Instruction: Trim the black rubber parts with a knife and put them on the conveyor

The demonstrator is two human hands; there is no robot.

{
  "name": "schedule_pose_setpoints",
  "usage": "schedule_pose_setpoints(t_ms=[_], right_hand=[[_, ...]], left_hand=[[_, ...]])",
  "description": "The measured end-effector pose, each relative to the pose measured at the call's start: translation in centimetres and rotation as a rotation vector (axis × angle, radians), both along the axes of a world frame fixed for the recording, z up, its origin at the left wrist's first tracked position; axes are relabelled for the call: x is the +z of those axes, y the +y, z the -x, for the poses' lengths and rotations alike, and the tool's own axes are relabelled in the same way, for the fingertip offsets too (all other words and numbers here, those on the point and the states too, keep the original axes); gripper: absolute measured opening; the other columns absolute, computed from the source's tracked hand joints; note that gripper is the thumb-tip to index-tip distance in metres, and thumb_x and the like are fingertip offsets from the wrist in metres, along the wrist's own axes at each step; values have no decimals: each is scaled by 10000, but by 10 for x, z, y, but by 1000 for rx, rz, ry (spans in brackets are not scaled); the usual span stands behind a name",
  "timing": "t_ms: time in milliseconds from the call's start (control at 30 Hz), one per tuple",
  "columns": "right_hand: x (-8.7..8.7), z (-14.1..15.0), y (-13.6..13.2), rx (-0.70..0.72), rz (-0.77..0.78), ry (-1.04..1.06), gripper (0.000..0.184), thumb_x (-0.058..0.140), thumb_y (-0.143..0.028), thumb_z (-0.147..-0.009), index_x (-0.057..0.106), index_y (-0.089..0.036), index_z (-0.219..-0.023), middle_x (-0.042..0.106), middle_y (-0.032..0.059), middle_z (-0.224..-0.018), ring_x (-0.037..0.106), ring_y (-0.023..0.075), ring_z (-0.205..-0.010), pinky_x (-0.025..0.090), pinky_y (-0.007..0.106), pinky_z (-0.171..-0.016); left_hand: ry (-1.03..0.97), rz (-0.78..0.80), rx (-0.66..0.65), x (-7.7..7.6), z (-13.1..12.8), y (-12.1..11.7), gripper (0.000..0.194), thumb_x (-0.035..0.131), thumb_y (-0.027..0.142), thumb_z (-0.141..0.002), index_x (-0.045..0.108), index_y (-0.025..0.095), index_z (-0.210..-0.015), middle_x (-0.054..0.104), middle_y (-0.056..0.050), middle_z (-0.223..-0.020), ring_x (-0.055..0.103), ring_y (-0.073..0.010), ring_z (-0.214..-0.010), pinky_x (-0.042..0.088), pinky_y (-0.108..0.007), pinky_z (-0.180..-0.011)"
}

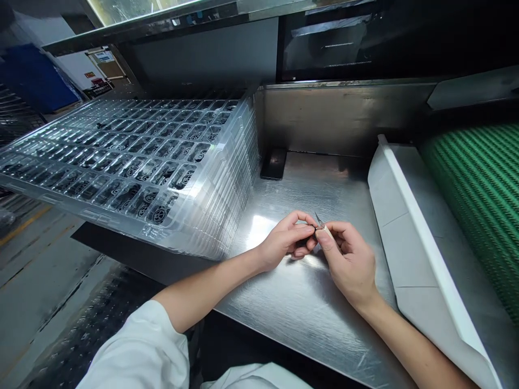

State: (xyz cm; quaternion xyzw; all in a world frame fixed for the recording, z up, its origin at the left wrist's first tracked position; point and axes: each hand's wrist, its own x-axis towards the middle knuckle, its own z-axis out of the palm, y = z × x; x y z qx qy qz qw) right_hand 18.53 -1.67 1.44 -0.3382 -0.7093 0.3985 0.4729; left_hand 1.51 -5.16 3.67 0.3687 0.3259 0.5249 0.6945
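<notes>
My left hand (290, 237) is closed on a small black part (307, 241), most of it hidden by the fingers. In my right hand (351, 259) is a knife (318, 220) with a thin pointed blade and a pale handle. The blade points up and away from me, close beside the left fingertips and the black part. Whether the blade touches the part I cannot tell. Both hands are over the metal tabletop (308, 308). To their left stands a tall stack of clear plastic trays (221, 200), whose top tray holds black round parts in its pockets.
A dark phone-like slab (273, 164) lies at the back of the tabletop, beside the trays. On the right a white raised guard (413, 232) separates the table from a green conveyor belt (478, 200). A metal wall (344, 116) closes off the back.
</notes>
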Motion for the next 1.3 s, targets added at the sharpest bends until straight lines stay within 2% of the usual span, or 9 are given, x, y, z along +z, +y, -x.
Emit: schedule_pose_setpoints(t_ms=[200,367,467,533,633,767,967,1133,1300], right_hand=[[-1,2,1,-56,-27,-47,190,705,-404,-1024,664,-238,-942,661,-16,-810,585,177,-678,414,290,-604],[-2,1,3,-85,-4,-18,163,700,-388,-1008,676,-232,-964,667,-4,-867,581,175,-717,389,285,-585],[1,2,2,-85,-20,-28,138,680,-359,-1015,684,-230,-969,642,-20,-824,528,154,-653,382,274,-559],[3,2,0,-85,-47,-44,110,668,-329,-1020,690,-229,-977,627,-30,-798,500,145,-622,381,267,-549],[6,3,-1,-86,-108,-73,75,661,-285,-1023,692,-231,-981,629,-35,-796,503,140,-619,392,260,-558],[7,3,-3,-73,-235,-119,33,667,-238,-1019,691,-239,-998,639,-39,-802,529,140,-626,426,258,-607],[0,2,-3,1,-319,-186,127,663,-238,-1022,692,-248,-1145,732,-7,-986,659,167,-738,513,262,-692],[-3,4,1,30,-300,-221,194,650,-267,-1013,678,-252,-1204,744,8,-1094,721,205,-873,557,291,-800],[-1,5,1,16,-303,-245,164,656,-297,-1017,665,-246,-1172,744,11,-1058,719,202,-819,539,290,-712]], left_hand=[[-17,3,16,-1,-1,1,412,782,493,-874,530,193,-1002,538,48,-692,359,-48,-454,245,-173,-426],[-35,-20,34,-3,-1,2,331,752,431,-907,586,170,-1025,535,40,-705,332,-35,-456,216,-167,-426],[-35,36,80,-4,1,3,242,721,361,-919,600,162,-986,514,42,-680,336,-37,-449,197,-161,-412],[-65,99,118,-4,2,4,182,688,311,-926,598,161,-975,514,39,-685,373,-45,-455,238,-156,-411],[-129,169,179,-7,3,5,136,647,264,-937,599,153,-999,569,6,-751,513,-85,-524,419,-188,-469],[-203,164,277,-11,1,5,113,633,222,-956,604,128,-1011,656,-71,-866,678,-174,-734,612,-334,-708],[-256,165,279,-7,-3,0,105,566,176,-1015,637,113,-1060,723,-171,-1096,706,-194,-922,585,-324,-833],[-254,177,237,-6,-5,-3,218,564,137,-1000,670,131,-1190,734,-173,-1192,695,-180,-1008,538,-287,-885],[-265,182,247,-6,-6,-3,319,612,133,-946,652,143,-1263,731,-174,-1231,696,-208,-1035,533,-323,-903]])
